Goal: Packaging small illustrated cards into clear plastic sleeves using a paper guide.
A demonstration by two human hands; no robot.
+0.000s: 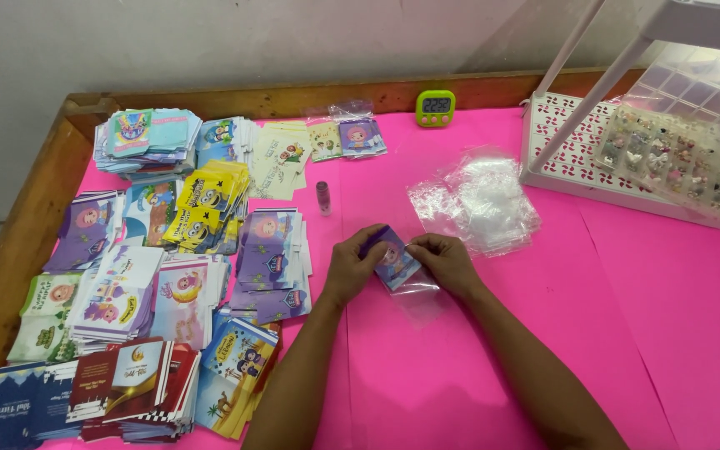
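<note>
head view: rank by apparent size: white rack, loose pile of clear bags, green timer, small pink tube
1. white rack, cut off by the frame edge
2. pile of clear bags
3. green timer
4. small pink tube
The timer sits farther from the camera than the tube, so that pair is less sure.

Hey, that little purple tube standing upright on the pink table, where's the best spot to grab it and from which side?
Probably pinch the purple tube around its middle, thumb and forefinger on opposite sides, coming down from above or from its right. It stands upright and narrow, so a low push might tip it. Card stacks crowd its left, while the pink table lies bare to its right.
</note>
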